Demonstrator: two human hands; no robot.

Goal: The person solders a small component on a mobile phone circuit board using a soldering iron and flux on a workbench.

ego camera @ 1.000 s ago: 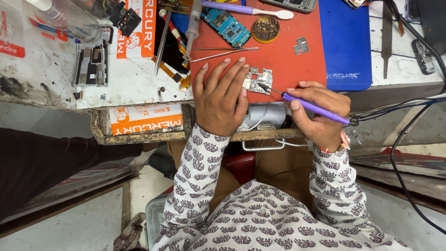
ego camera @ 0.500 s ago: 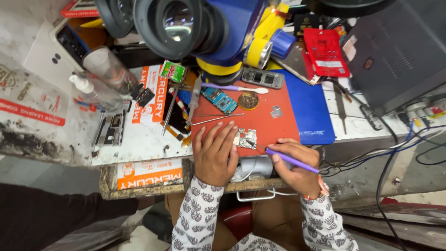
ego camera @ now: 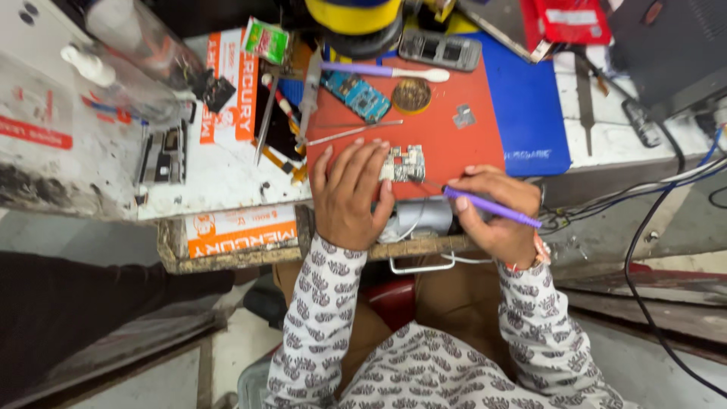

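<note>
A small circuit board (ego camera: 404,163) lies on the red work mat (ego camera: 447,140) near its front edge. My left hand (ego camera: 350,195) rests flat beside it, fingertips pressing on its left side. In my right hand (ego camera: 492,212) is a thin purple soldering iron (ego camera: 491,207), held like a pen, its tip reaching toward the board's right edge. Both sleeves have a grey patterned print.
On the mat lie a blue circuit board (ego camera: 357,94), a round brass tin (ego camera: 411,95), tweezers (ego camera: 352,130), a purple brush (ego camera: 382,71) and a small metal shield (ego camera: 463,116). A blue mat (ego camera: 530,113) is on the right, cables (ego camera: 644,204) trail right, a clear bottle (ego camera: 132,64) stands left.
The view has dropped and moved closer, so the microscope is mostly out of frame. Both hands stay on the circuit board and the iron in much the same pose.
</note>
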